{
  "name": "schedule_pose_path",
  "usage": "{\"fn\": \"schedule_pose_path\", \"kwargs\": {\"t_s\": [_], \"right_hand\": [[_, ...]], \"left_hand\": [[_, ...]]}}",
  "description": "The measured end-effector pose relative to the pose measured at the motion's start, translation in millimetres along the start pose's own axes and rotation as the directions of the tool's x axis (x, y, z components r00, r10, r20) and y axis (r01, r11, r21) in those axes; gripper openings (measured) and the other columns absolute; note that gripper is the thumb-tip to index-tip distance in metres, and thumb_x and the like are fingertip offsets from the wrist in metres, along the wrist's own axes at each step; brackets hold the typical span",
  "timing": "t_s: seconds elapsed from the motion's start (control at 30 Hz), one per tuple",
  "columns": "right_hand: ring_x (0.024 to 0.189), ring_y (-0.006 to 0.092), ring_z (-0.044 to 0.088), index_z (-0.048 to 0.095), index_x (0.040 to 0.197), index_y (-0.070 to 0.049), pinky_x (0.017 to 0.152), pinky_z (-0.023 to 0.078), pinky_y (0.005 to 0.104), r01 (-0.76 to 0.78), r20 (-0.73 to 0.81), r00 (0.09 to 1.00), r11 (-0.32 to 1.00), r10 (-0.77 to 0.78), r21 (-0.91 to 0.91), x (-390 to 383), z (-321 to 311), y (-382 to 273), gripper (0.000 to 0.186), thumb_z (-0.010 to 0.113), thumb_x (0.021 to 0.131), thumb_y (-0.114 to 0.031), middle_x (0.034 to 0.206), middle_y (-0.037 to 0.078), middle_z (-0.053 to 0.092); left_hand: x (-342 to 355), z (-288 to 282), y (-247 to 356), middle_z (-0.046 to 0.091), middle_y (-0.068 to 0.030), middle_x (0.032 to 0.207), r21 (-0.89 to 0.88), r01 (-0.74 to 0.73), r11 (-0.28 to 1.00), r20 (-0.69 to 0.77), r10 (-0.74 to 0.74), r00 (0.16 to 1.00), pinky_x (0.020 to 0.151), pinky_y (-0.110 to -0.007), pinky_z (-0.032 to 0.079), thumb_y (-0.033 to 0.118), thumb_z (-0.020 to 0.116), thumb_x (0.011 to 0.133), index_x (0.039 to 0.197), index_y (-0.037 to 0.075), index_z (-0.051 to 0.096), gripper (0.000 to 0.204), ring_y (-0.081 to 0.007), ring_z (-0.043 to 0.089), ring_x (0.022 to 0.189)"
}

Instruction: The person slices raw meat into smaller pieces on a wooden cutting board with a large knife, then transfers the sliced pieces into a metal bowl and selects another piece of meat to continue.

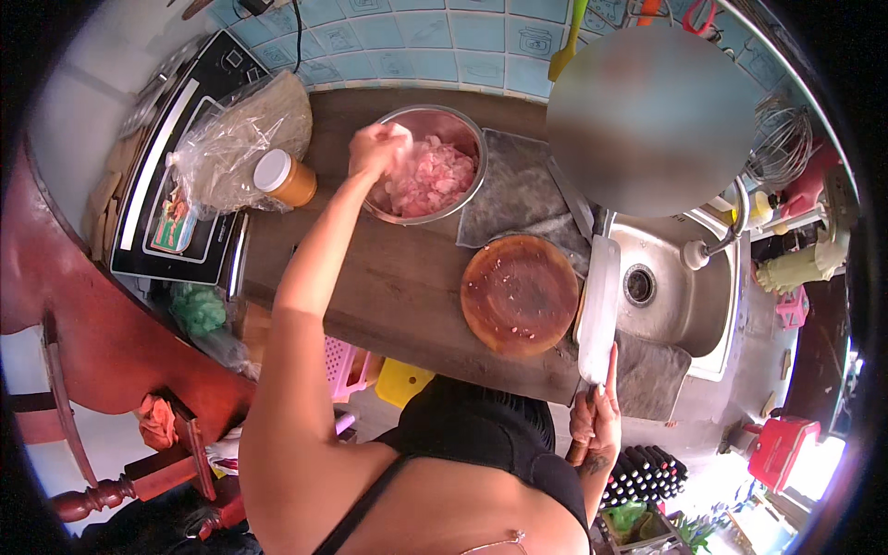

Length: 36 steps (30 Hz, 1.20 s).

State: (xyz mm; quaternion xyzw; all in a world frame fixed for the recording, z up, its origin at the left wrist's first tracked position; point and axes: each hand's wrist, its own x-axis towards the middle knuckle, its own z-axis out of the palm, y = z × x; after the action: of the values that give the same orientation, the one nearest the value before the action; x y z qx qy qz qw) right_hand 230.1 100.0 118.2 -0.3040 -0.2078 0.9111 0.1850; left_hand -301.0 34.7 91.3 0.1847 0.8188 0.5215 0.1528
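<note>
Black cloth of my top (476, 430) lies nearest the camera, on my side of the round board (520, 289). Right of the board, my right hand (598, 418) has its fingers wrapped around the handle of the big knife (597, 314). Its blade reaches out past those fingers, long axis running away from me beside the board's right rim, blunt end pointing away. Beyond and left of the board, my left hand (377, 151) is at the bowl's left rim, fingers bunched and blurred; I cannot tell whether they pinch anything. Pink meat (435, 178) sits in the bowl (479, 139), just right of those fingers. Right of the board, past the blade, is the sink (680, 310). The table's (398, 268) near edge runs close below the board; leftward, wood spreads under my forearm.
</note>
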Motion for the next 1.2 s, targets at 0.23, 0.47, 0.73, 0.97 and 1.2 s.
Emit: {"fn": "schedule_pose_path", "kwargs": {"t_s": [0.23, 0.47, 0.73, 0.97, 1.2], "right_hand": [[0.031, 0.0087, 0.029, 0.003, 0.144, -0.033, 0.027, 0.029, 0.0221, -0.012, 0.080, 0.997, 0.990, 0.024, -0.143, 10.3, -11.2, -0.5, 0.068, 0.047, 0.093, -0.024, 0.050, 0.004, 0.036], [0.037, 0.0072, 0.032, 0.004, 0.145, -0.026, 0.030, 0.028, 0.0210, -0.017, 0.154, 0.988, 0.998, 0.027, -0.064, 10.7, 0.9, -2.6, 0.072, 0.051, 0.091, -0.018, 0.053, 0.000, 0.041], [0.037, 0.0064, 0.032, 0.005, 0.145, -0.027, 0.030, 0.028, 0.0196, -0.019, 0.126, 0.992, 0.998, 0.027, -0.065, 4.6, -6.8, -2.1, 0.069, 0.048, 0.093, -0.018, 0.052, 0.000, 0.040], [0.037, 0.0059, 0.030, 0.004, 0.145, -0.026, 0.031, 0.028, 0.0197, 0.048, 0.076, 0.996, 0.991, -0.038, -0.128, 4.1, -6.1, -7.3, 0.067, 0.047, 0.094, -0.020, 0.051, -0.002, 0.037], [0.039, 0.0053, 0.029, 0.006, 0.145, -0.027, 0.034, 0.028, 0.0189, 0.092, -0.014, 0.995, 0.989, -0.094, -0.118, -4.1, -8.5, -6.8, 0.065, 0.046, 0.094, -0.020, 0.053, -0.003, 0.034]], "left_hand": [[-49.2, -39.9, 80.1, 0.064, -0.0074, 0.081, -0.246, -0.359, 0.900, -0.148, 0.331, 0.932, 0.056, -0.025, 0.051, 0.005, 0.067, 0.078, 0.093, -0.002, 0.061, 0.018, -0.0114, 0.061, 0.067], [-91.5, -41.6, 160.0, 0.062, -0.0057, 0.083, -0.262, -0.367, 0.893, -0.119, 0.348, 0.930, 0.064, -0.025, 0.054, 0.011, 0.070, 0.077, 0.093, -0.001, 0.061, 0.021, -0.0124, 0.062, 0.072], [-88.5, -3.5, 163.5, 0.061, -0.0083, 0.085, -0.405, -0.327, 0.854, -0.035, 0.343, 0.939, 0.068, -0.028, 0.056, 0.008, 0.070, 0.076, 0.097, -0.001, 0.057, 0.026, -0.0154, 0.063, 0.075], [-138.3, 70.2, 170.4, 0.061, -0.0128, 0.099, -0.600, -0.224, 0.768, 0.111, 0.357, 0.928, 0.077, -0.039, 0.056, 0.006, 0.062, 0.083, 0.100, 0.002, 0.051, 0.021, -0.0224, 0.063, 0.089], [-210.3, 91.9, 73.2, 0.059, -0.0113, 0.101, -0.683, 0.230, 0.693, 0.275, -0.048, 0.960, 0.080, -0.039, 0.055, 0.011, 0.059, 0.085, 0.107, 0.004, 0.050, 0.025, -0.0208, 0.062, 0.089]]}}
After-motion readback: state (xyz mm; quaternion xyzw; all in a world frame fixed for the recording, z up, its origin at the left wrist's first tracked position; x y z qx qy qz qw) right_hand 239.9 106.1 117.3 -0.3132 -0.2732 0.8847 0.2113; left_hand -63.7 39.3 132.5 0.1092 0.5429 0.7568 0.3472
